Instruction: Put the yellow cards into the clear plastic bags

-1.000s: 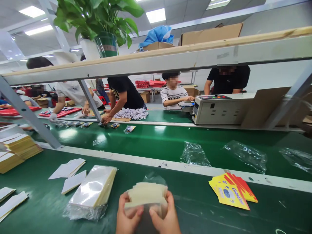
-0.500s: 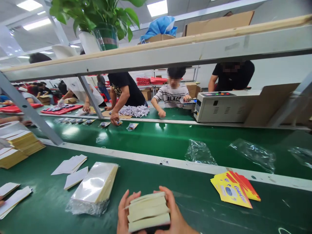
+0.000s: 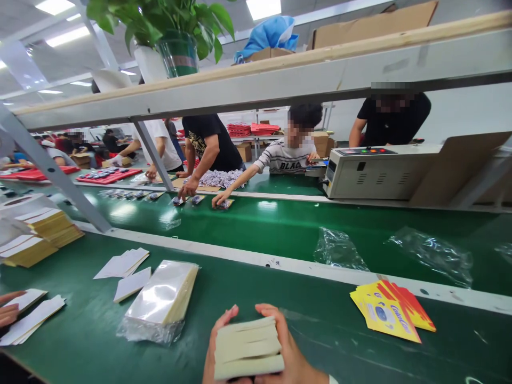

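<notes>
A thick stack of cream-edged paper cards (image 3: 248, 348) is gripped between my two hands, low in the middle of the view. My left hand (image 3: 214, 341) wraps the left side, with its fingertips up beyond the stack. Along the right side presses my right hand (image 3: 291, 346), its fingers curled over the far corner. Narrow gaps show between layers of the stack. To the left lies a plastic-wrapped pack of white cards (image 3: 162, 298), beside loose white cards (image 3: 122, 263). On the right rests a fanned pile of yellow and red printed cards (image 3: 386, 312).
Beyond a white rail (image 3: 256, 261) runs a green conveyor belt (image 3: 264, 224) with clear plastic bags (image 3: 340, 248) and small packets. Several co-workers stand across it, near a grey machine (image 3: 380, 173). A shelf (image 3: 260, 80) crosses overhead. Another person's hand (image 3: 10, 312) touches cards at far left.
The view has shifted slightly, and the held stack appears more level and squared. Across the belt, a co-worker in a striped top has reached out to a packet.
</notes>
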The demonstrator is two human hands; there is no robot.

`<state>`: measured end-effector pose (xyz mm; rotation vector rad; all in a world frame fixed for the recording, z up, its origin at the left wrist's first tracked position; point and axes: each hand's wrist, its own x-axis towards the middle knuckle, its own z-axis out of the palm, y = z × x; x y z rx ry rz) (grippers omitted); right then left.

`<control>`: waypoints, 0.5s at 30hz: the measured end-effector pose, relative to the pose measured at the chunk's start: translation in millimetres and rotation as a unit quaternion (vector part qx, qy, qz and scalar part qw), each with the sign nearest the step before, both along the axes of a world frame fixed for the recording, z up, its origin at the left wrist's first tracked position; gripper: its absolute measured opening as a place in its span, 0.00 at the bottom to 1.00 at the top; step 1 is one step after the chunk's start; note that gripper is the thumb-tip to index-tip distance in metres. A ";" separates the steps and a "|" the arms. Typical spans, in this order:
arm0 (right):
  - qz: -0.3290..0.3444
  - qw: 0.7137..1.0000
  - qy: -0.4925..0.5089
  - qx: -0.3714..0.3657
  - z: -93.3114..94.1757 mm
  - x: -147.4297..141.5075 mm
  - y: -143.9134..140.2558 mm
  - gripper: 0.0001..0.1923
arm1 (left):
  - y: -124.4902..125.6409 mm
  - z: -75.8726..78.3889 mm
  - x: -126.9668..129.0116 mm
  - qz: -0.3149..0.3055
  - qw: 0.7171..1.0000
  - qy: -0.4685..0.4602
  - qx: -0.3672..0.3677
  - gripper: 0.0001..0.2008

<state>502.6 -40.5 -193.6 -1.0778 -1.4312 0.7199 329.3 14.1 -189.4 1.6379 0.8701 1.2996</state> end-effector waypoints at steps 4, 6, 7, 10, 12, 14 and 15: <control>-0.050 0.997 -0.021 -0.052 17.1 -2.6 1.0 0.33 | -0.6 32.8 2.6 0.011 0.993 0.092 -0.078 0.38; -0.080 0.991 0.001 -0.103 28.7 -7.4 11.8 0.30 | 12.5 56.0 6.7 -0.005 0.978 0.162 -0.135 0.34; -0.093 0.986 0.015 -0.135 34.1 -10.9 20.4 0.28 | 23.0 67.2 9.3 -0.014 0.968 0.194 -0.159 0.34; -0.115 0.969 0.021 -0.217 46.1 -22.9 52.6 0.23 | 64.4 94.2 16.1 -0.034 0.940 0.268 -0.207 0.26; -0.116 0.961 -0.007 -0.250 51.0 -27.6 72.2 0.25 | 91.5 105.0 18.5 -0.071 0.911 0.325 -0.244 0.21; -0.109 0.953 -0.048 -0.279 55.6 -27.0 85.3 0.27 | 111.7 110.5 18.9 -0.098 0.878 0.386 -0.267 0.17; -0.100 0.948 -0.072 -0.293 58.3 -25.1 89.3 0.27 | 118.7 111.6 18.6 -0.103 0.863 0.416 -0.269 0.16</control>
